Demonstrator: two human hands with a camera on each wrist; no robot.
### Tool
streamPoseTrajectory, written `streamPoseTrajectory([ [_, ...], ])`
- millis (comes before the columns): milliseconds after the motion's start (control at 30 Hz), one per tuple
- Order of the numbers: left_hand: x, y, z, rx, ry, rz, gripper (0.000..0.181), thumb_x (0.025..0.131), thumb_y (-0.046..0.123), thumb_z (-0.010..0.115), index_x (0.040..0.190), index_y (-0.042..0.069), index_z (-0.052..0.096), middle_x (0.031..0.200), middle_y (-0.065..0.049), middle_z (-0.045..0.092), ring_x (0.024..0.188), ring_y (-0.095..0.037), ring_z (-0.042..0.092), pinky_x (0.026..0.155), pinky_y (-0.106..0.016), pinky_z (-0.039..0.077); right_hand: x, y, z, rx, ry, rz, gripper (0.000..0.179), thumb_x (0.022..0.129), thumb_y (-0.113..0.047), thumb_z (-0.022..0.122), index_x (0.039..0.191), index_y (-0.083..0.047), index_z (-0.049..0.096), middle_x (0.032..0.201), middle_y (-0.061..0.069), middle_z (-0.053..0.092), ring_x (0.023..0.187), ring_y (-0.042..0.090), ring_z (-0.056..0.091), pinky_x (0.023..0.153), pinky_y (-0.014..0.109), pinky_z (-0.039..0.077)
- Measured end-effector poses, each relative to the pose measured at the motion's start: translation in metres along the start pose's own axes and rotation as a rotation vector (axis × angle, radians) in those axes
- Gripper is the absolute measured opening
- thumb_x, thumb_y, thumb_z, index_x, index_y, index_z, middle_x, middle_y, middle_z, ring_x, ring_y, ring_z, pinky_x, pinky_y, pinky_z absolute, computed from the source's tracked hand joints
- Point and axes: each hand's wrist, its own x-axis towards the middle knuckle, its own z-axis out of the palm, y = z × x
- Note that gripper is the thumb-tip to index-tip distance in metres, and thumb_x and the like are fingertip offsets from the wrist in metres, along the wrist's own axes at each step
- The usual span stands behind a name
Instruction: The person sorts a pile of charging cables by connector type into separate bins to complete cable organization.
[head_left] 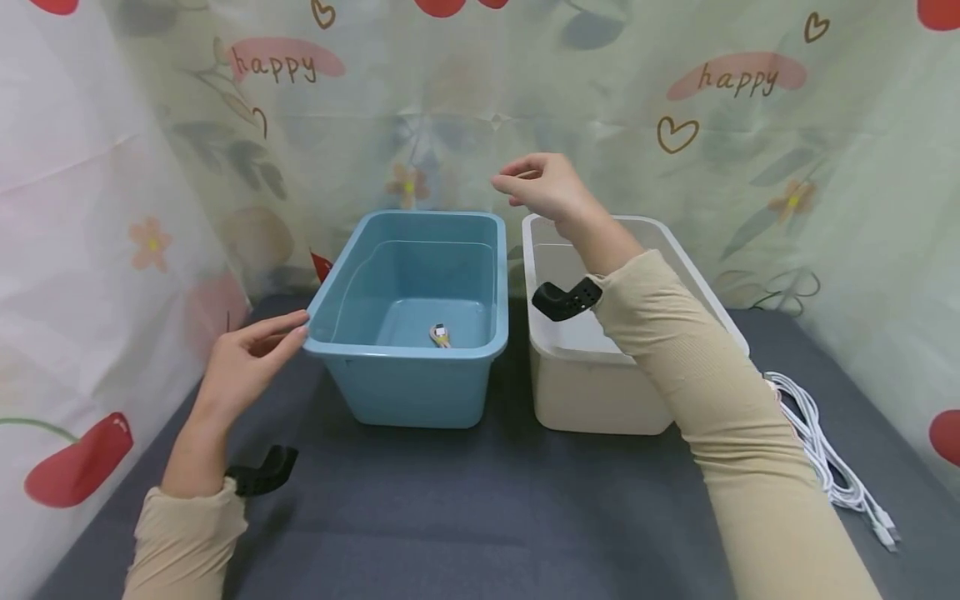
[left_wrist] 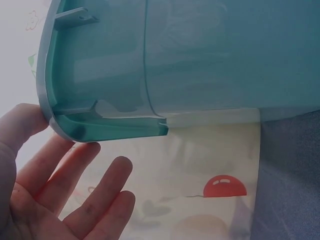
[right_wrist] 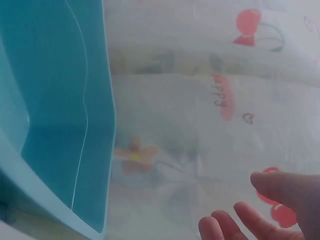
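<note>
At the front left corner of a blue plastic bin (head_left: pixel 405 353), my left hand (head_left: pixel 243 358) touches the rim with thumb and fingertips. The left wrist view shows this hand (left_wrist: pixel 65 195) with its fingers spread and fairly straight beside that corner. Inside the blue bin lies a small bundle of thin wires (head_left: pixel 440 336) with a white connector, partly hidden by the front rim. My right hand (head_left: pixel 543 185) hovers high behind the gap between the two bins, fingers loosely bent. Seen from the right wrist, thumb and fingers (right_wrist: pixel 220 229) stand apart with nothing between them.
A white bin (head_left: pixel 600 392) stands right of the blue one, partly covered by my right forearm. Coiled white cables (head_left: pixel 825 458) lie on the dark tabletop (head_left: pixel 465 517) at the right. A printed curtain (head_left: pixel 450 92) hangs close behind the bins.
</note>
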Motion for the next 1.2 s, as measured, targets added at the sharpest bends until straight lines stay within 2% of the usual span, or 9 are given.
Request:
streamPoseTrajectory([
  [167, 0.000, 0.000, 0.001, -0.001, 0.009, -0.001, 0.051, 0.089, 0.046, 0.057, 0.131, 0.017, 0.056, 0.117, 0.008, 0.061, 0.085, 0.015, 0.054, 0.084, -0.033, 0.046, -0.023, 0.007, -0.011, -0.059, -0.031, -0.050, 0.042, 0.092, -0.033, 0.057, 0.128, -0.012, 0.054, 0.130, 0.008, 0.055, 0.113, 0.020, 0.056, 0.105, 0.036, 0.039],
  [400, -0.001, 0.001, 0.000, -0.005, 0.004, -0.017, 0.052, 0.089, 0.047, 0.057, 0.132, 0.018, 0.055, 0.114, 0.014, 0.059, 0.084, 0.016, 0.053, 0.086, -0.037, 0.046, -0.050, 0.029, -0.024, -0.079, -0.058, -0.121, 0.039, 0.092, -0.029, 0.058, 0.125, -0.010, 0.055, 0.122, 0.010, 0.059, 0.108, 0.020, 0.057, 0.099, 0.036, 0.042],
  [600, -0.001, 0.001, 0.002, -0.005, 0.012, -0.012, 0.052, 0.089, 0.046, 0.057, 0.132, 0.017, 0.055, 0.122, 0.001, 0.061, 0.084, 0.017, 0.052, 0.088, -0.042, 0.047, -0.074, 0.053, -0.039, -0.091, -0.046, -0.149, 0.038, 0.091, -0.030, 0.059, 0.123, -0.009, 0.057, 0.118, 0.010, 0.061, 0.102, 0.013, 0.058, 0.098, 0.036, 0.043],
  [733, -0.002, 0.002, 0.002, -0.012, 0.017, -0.009, 0.051, 0.089, 0.045, 0.057, 0.132, 0.017, 0.055, 0.124, -0.003, 0.061, 0.085, 0.017, 0.052, 0.088, -0.044, 0.047, -0.089, 0.071, -0.048, -0.101, -0.036, -0.165, 0.040, 0.090, -0.032, 0.061, 0.123, -0.008, 0.058, 0.114, 0.004, 0.064, 0.094, 0.002, 0.059, 0.092, 0.028, 0.045],
  [867, -0.002, 0.003, 0.003, -0.016, 0.020, -0.011, 0.051, 0.089, 0.045, 0.057, 0.132, 0.016, 0.055, 0.122, 0.001, 0.061, 0.085, 0.016, 0.053, 0.087, -0.040, 0.047, -0.103, 0.089, -0.057, -0.092, -0.027, -0.140, 0.043, 0.089, -0.035, 0.061, 0.123, -0.008, 0.058, 0.105, -0.010, 0.066, 0.092, -0.005, 0.059, 0.086, 0.019, 0.045],
  [967, -0.002, 0.004, 0.003, -0.016, 0.020, -0.012, 0.051, 0.089, 0.045, 0.057, 0.132, 0.016, 0.055, 0.120, 0.004, 0.061, 0.085, 0.016, 0.053, 0.085, -0.035, 0.046, -0.111, 0.102, -0.062, -0.089, -0.018, -0.112, 0.045, 0.089, -0.038, 0.061, 0.124, -0.010, 0.057, 0.099, -0.021, 0.064, 0.094, -0.008, 0.058, 0.086, 0.018, 0.044],
  [1100, -0.002, 0.004, 0.004, -0.016, 0.023, -0.012, 0.051, 0.089, 0.045, 0.057, 0.131, 0.016, 0.056, 0.118, 0.009, 0.061, 0.085, 0.016, 0.054, 0.083, -0.030, 0.045, -0.121, 0.119, -0.069, -0.091, -0.005, -0.082, 0.046, 0.088, -0.042, 0.061, 0.124, -0.014, 0.057, 0.099, -0.026, 0.063, 0.096, -0.010, 0.057, 0.087, 0.018, 0.042],
  [1200, -0.002, 0.003, 0.004, -0.015, 0.027, -0.012, 0.051, 0.089, 0.045, 0.057, 0.131, 0.017, 0.056, 0.116, 0.013, 0.060, 0.084, 0.017, 0.054, 0.081, -0.027, 0.044, -0.129, 0.131, -0.074, -0.089, 0.023, -0.072, 0.042, 0.088, -0.042, 0.061, 0.122, -0.018, 0.058, 0.099, -0.029, 0.062, 0.096, -0.012, 0.057, 0.085, 0.013, 0.041],
])
